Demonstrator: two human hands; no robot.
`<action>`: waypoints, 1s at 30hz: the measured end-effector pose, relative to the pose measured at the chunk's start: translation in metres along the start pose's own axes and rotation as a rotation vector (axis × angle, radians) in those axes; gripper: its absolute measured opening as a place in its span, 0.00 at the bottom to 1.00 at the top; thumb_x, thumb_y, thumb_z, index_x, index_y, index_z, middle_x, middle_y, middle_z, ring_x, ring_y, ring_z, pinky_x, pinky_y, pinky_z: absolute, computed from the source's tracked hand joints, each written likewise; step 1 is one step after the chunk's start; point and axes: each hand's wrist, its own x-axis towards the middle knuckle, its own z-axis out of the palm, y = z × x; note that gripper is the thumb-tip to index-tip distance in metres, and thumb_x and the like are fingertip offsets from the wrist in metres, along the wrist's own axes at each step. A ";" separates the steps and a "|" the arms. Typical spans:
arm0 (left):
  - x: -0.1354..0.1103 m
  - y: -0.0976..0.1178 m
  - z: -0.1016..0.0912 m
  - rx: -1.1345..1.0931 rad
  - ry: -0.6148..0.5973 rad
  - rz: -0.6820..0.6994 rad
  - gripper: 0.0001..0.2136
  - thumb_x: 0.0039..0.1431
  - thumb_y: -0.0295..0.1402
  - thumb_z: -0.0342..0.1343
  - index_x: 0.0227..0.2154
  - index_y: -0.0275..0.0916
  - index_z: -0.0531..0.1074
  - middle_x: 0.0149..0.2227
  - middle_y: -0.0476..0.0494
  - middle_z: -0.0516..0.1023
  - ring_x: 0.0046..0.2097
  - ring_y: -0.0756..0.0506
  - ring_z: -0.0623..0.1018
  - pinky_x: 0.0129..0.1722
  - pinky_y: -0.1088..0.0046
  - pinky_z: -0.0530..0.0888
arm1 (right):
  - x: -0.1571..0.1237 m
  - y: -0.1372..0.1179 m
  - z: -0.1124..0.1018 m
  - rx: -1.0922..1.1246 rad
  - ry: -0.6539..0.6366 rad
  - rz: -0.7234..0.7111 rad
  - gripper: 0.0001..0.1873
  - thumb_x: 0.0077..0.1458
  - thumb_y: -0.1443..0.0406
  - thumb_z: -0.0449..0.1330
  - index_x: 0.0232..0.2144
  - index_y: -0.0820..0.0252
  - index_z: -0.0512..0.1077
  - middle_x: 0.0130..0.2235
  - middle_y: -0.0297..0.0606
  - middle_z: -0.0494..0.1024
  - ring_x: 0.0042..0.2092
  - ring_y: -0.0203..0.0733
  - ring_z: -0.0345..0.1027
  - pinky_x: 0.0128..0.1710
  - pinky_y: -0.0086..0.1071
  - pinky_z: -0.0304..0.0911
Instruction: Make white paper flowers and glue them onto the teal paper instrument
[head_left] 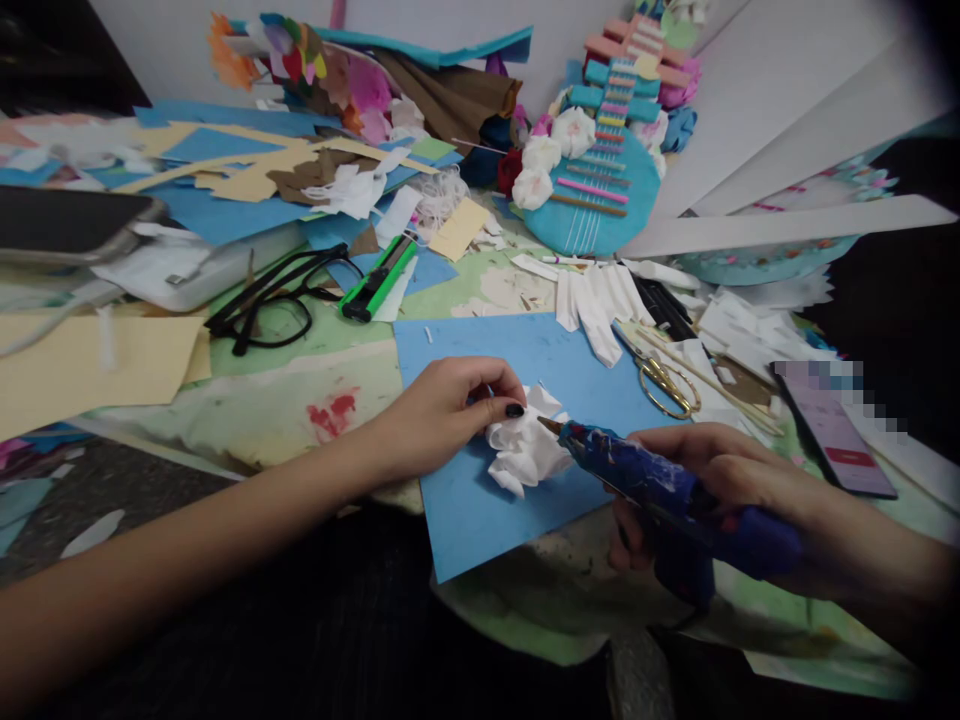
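Note:
My left hand (457, 410) pinches the edge of a white paper flower (529, 455) with ruffled petals, thumb and fingers closed on it. Wrapped round the handle of a blue glue gun (637, 475) is my right hand (720, 480). The gun's metal nozzle points left at the flower, very close to its petals; whether it touches them I cannot tell. Beneath the flower lies a sheet of blue paper (480, 540). White paper strips (589, 300) rest at the sheet's far edge, with gold-handled scissors (669, 388) to their right.
Black glasses (281, 300) and a green utility knife (380, 278) lie at the left. Behind them are paper scraps (247, 150). A blue paper guitar (600, 195) with white flowers leans at the back. A phone (836, 425) lies at the right, near wooden sticks (705, 375).

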 end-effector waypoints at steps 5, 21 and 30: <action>0.000 0.000 0.000 0.009 -0.007 0.000 0.05 0.56 0.23 0.53 0.29 0.35 0.73 0.28 0.50 0.74 0.29 0.52 0.69 0.29 0.77 0.65 | -0.001 0.003 -0.001 0.017 0.007 -0.004 0.13 0.40 0.64 0.57 0.31 0.64 0.73 0.28 0.47 0.79 0.34 0.50 0.77 0.29 0.31 0.71; 0.000 0.000 -0.001 0.037 -0.008 0.011 0.04 0.56 0.25 0.54 0.29 0.35 0.73 0.28 0.50 0.75 0.30 0.53 0.70 0.30 0.77 0.65 | -0.004 0.002 -0.004 0.045 -0.046 0.029 0.16 0.40 0.62 0.60 0.34 0.63 0.72 0.30 0.48 0.80 0.31 0.47 0.77 0.27 0.29 0.70; 0.001 0.000 -0.001 0.029 -0.018 0.000 0.04 0.56 0.26 0.53 0.29 0.35 0.73 0.29 0.49 0.75 0.30 0.52 0.71 0.30 0.77 0.65 | -0.002 0.002 0.003 0.075 -0.069 0.050 0.12 0.39 0.64 0.58 0.30 0.62 0.71 0.29 0.46 0.80 0.31 0.46 0.77 0.27 0.28 0.70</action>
